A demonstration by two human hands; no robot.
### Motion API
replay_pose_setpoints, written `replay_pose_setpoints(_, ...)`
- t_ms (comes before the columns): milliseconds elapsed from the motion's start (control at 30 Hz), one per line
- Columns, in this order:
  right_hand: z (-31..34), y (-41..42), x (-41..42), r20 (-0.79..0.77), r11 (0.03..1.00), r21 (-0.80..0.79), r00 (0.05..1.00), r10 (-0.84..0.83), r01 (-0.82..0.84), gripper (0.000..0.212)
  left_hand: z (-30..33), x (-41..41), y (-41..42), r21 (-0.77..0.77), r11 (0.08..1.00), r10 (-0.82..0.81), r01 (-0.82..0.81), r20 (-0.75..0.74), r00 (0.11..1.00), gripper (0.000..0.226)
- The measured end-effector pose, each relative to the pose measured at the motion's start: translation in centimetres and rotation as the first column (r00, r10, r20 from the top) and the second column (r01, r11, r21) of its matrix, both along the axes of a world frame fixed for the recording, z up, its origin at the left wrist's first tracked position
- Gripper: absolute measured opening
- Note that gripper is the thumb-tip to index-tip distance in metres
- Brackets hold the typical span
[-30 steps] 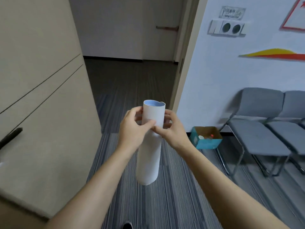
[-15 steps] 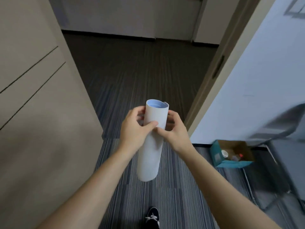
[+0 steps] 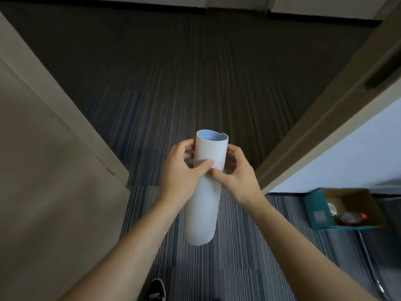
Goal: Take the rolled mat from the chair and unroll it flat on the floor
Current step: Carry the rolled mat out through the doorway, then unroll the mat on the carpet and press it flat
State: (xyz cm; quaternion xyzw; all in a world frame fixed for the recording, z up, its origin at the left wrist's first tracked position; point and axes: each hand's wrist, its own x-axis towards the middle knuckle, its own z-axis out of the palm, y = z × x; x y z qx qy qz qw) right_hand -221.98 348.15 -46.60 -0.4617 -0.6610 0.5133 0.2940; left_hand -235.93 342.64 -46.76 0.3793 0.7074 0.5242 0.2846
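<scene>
The rolled mat (image 3: 204, 205) is a pale grey tube with a blue inner face, held nearly upright in front of me above the striped carpet. My left hand (image 3: 182, 172) grips its upper part from the left, thumb across the front. From the right, my right hand (image 3: 236, 172) clasps the same part, thumb pressed at the roll's seam. The mat is still rolled tight. The chair is out of view except for a metal leg (image 3: 368, 263) at the lower right.
A beige cabinet (image 3: 43, 170) stands close on the left. On the right are a door frame (image 3: 321, 127) and a white wall. An open teal cardboard box (image 3: 319, 213) with small items sits on the floor at right. My black shoe (image 3: 156, 290) shows below. Dark striped carpet (image 3: 195, 72) stretches ahead.
My view has tilted down and moved forward; the chairs have slid out of sight to the right. Both hands hold the rolled mat in the same grip.
</scene>
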Motion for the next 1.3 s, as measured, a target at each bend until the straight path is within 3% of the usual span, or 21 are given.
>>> replay_pose_setpoints(300,-29.9,6.3,-2.9,0.044,0.992,-0.122,0.999,0.022,-0.017,0.050,-29.9,-2.1,6.1,-0.121,0.992,0.034,-0.033,0.010,0.999,0.048)
replay_pose_setpoints(533,-46.1,9.1,-2.4,0.119,0.987,-0.162,0.992,0.042,-0.022,0.054,-46.3,-1.7,8.7,-0.162,0.986,0.027,-0.033,-0.038,0.999,0.050)
replay_pose_setpoints(700,-53.2,12.0,-2.6,0.181,0.981,-0.189,0.981,0.074,-0.040,0.064,-54.0,-2.2,11.5,-0.182,0.983,0.018,-0.024,-0.035,0.999,0.060)
replay_pose_setpoints(833,-57.8,12.5,-2.7,0.199,0.963,-0.262,0.974,0.108,-0.054,0.041,-59.3,-1.8,12.6,-0.256,0.966,0.015,-0.019,-0.018,1.000,0.056)
replay_pose_setpoints(1133,-62.8,13.0,-3.7,0.174,0.922,-0.380,0.974,0.145,-0.069,0.030,-63.4,-1.7,13.1,-0.366,0.928,0.046,-0.066,-0.062,0.997,0.048)
replay_pose_setpoints(1300,-66.5,14.1,-3.4,0.188,0.895,-0.443,0.970,0.155,-0.057,0.043,-66.9,-1.7,13.2,-0.436,0.895,-0.096,0.098,0.028,0.995,0.052)
